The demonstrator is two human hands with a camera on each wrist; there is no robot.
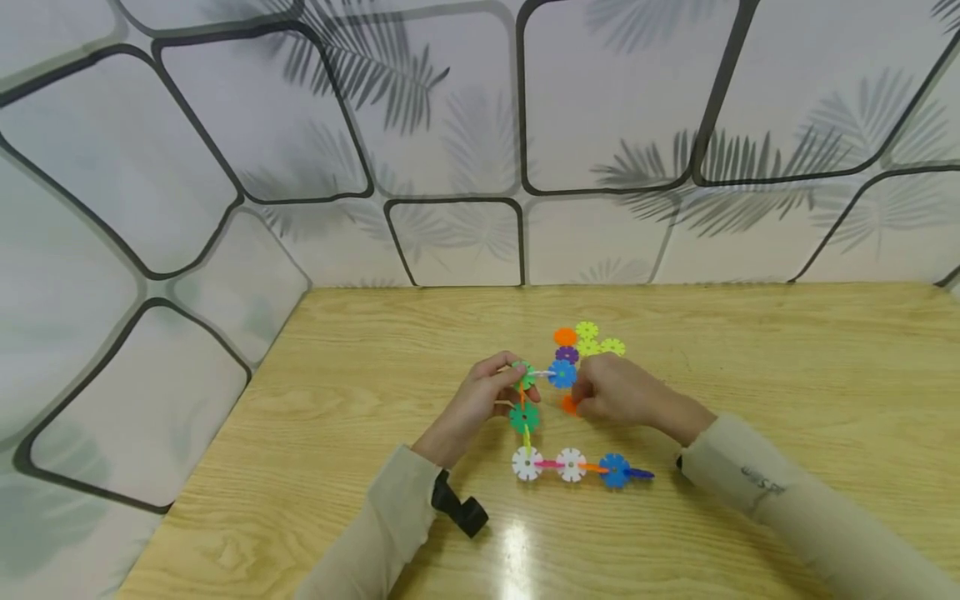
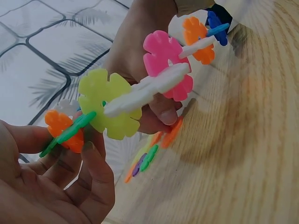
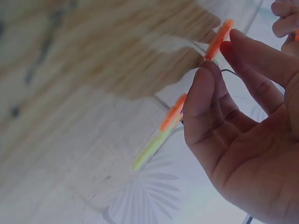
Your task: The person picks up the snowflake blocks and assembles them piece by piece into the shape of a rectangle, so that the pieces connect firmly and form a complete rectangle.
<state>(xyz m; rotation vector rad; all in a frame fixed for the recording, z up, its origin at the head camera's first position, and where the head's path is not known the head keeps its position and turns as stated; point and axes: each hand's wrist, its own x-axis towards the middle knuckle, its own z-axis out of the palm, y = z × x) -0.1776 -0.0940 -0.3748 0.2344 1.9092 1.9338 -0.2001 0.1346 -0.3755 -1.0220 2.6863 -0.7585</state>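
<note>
My left hand [image 1: 491,387] holds a chain of interlocking plastic snowflake discs by its upper corner, fingers around a green disc [image 1: 524,373]. From there a white disc and a blue disc [image 1: 562,373] run right. Another branch comes toward me through a second green disc [image 1: 524,417] to a white disc [image 1: 527,463], then turns right to a blue disc [image 1: 615,471]. The left wrist view shows the chain's yellow disc [image 2: 105,100] and pink disc [image 2: 161,53] up close. My right hand [image 1: 618,387] pinches a loose orange disc [image 3: 219,39] between thumb and fingertips, low over the table.
Loose discs lie just beyond my right hand: an orange one [image 1: 566,337], a purple one [image 1: 567,355] and several yellow ones [image 1: 587,331]. The wooden table [image 1: 360,358] meets a patterned wall covering [image 1: 457,242] at the back and left.
</note>
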